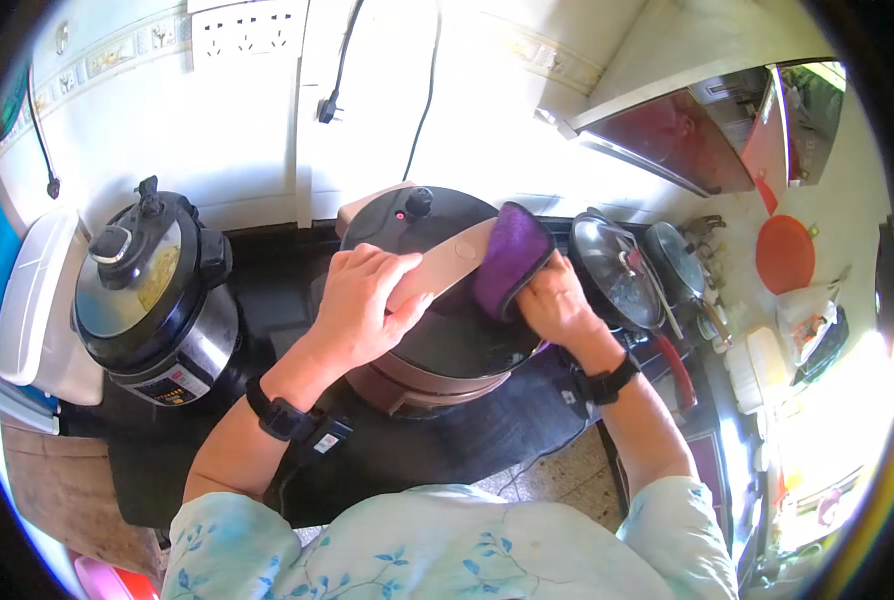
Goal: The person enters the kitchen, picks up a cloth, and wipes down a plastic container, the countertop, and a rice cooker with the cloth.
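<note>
A round electric cooker [437,350] with a dark lid and rose-gold body stands in front of me on the black counter. A wide rose-gold lid handle [449,257] spans its top. My left hand [364,300] is closed around the handle's left end, thumb below and fingers above. My right hand [557,303] holds a purple cloth [515,255] with dark edging against the handle's right end. The cloth covers that end, and some of my right fingers are hidden behind it. A black valve knob [419,201] and a small red dot sit at the lid's back.
On the left stands a steel-and-black pressure cooker [157,310], beside a white plastic bin [42,310]. To the right are a glass-lidded pan [617,270] with a red handle and a second lidded pan [679,262]. A plug [328,108] hangs from a cord before the wall.
</note>
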`<state>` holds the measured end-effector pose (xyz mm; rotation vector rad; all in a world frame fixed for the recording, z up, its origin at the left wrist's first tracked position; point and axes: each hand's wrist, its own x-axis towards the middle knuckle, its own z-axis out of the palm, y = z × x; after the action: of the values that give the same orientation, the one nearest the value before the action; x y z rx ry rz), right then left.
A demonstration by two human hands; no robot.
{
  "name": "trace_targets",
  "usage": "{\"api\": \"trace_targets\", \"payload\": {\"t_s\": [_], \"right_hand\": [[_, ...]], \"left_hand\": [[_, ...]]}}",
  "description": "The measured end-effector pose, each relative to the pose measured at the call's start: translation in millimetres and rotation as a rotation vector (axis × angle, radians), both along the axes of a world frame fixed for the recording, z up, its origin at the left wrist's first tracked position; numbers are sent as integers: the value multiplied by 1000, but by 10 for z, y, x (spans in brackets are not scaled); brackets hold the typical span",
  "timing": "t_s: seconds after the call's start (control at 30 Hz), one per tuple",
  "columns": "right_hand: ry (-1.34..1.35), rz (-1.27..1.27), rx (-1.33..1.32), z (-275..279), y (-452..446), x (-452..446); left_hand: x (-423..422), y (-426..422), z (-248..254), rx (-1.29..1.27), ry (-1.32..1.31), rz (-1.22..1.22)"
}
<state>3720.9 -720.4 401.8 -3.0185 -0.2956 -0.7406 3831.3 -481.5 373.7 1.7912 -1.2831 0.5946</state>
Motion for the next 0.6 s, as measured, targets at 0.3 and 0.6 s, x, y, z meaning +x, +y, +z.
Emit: {"api": "trace_targets", "payload": {"t_s": [0.3,0.6], "right_hand": [[-16,294,261,50,587,-14],[11,132,33,121,323,-159]], "left_hand": [[-51,-29,-17,-25,-6,59],[-39,-5,-20,5,16,13]]}}
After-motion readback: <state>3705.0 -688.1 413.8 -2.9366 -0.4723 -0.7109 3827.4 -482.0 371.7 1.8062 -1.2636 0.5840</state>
